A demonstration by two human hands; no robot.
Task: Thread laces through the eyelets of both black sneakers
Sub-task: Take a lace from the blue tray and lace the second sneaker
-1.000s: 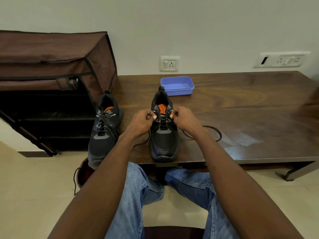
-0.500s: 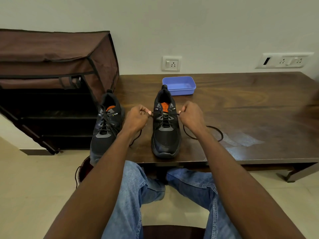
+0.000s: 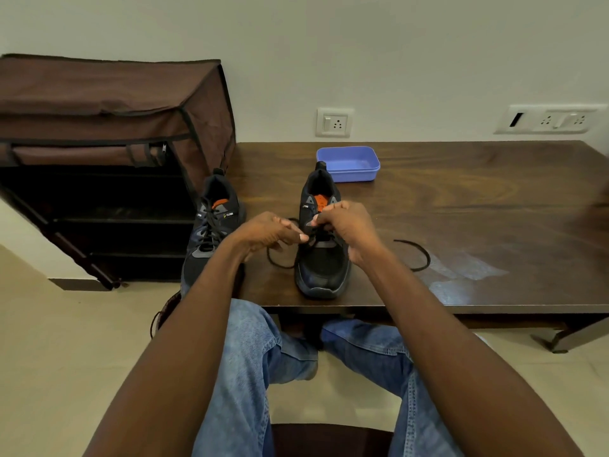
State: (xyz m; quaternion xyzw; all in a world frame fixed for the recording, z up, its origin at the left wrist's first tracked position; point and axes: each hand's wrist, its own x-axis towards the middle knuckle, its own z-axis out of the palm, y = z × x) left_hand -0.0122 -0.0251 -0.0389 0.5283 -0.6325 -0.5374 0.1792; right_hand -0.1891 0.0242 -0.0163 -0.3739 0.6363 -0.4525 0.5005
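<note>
On the left, the first sneaker [image 3: 211, 232] sits at the table [image 3: 461, 199] edge with its lace crossed up through the eyelets, so it looks done. The left hand [image 3: 267, 230] hovers just left of the second sneaker [image 3: 321, 245], fingers curled, thumb and forefinger pinching what seems to be one end of the lace [image 3: 417, 255]; a dark loop of lace trails below it onto the table. The right hand [image 3: 342, 225] is over the sneaker's tongue, fingertips pinched together at the upper eyelets, though the lace tip itself is too small to see. The other end of the lace curls on the table to the right.

To do this step well, I would keep the sneaker steady, hold the lace close behind its tip, feed it through the eyelet from underneath, then draw both sides even and flat before crossing over.
</note>
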